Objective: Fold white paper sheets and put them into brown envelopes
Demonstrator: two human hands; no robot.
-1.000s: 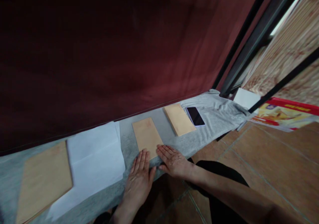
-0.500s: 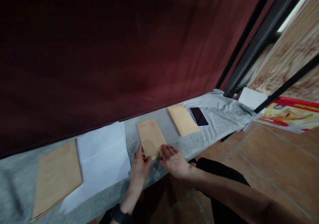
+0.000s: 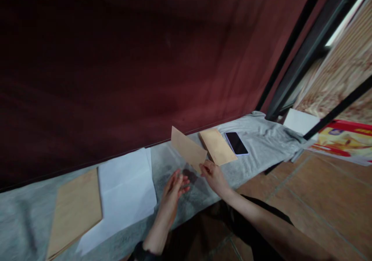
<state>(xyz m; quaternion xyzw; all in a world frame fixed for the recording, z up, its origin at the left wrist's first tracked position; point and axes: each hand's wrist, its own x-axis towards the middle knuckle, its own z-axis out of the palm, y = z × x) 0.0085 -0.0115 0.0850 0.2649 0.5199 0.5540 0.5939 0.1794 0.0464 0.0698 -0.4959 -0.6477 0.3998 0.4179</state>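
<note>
The right hand (image 3: 212,174) pinches the near right corner of a thin brown envelope (image 3: 188,148) between thumb and bent fingers. The left hand (image 3: 174,185) holds nothing: its fingers are loosely bent and spread a little, the palm turned toward three o'clock, near the envelope but apart from it. A dark wristband (image 3: 143,255) circles the left wrist, at seven o'clock from the hands.

The held envelope stands at twelve o'clock from the hands, tilted and raised off the grey-draped worktop (image 3: 261,139), a shadow falling below it. Its far corner points to eleven o'clock. Its right corner overlaps a stack of envelopes (image 3: 219,146) in view; whether the two touch, I cannot tell.

That stack lies flat between one and two o'clock, and just beside it, at two, is a phone (image 3: 236,143) with a dark screen. Toward nine o'clock lie white sheets (image 3: 128,191), lapped on their far left side by a larger brown pile (image 3: 77,210) at half past eight.

Farther out, a dark red panel (image 3: 130,59) rises from ten o'clock to one. A white box (image 3: 300,121) sits at two o'clock, with a red-and-yellow package (image 3: 345,139) between two and three. Brown floor tiles (image 3: 319,191) spread at three, and a dark-clad leg (image 3: 258,230) shows at four.
</note>
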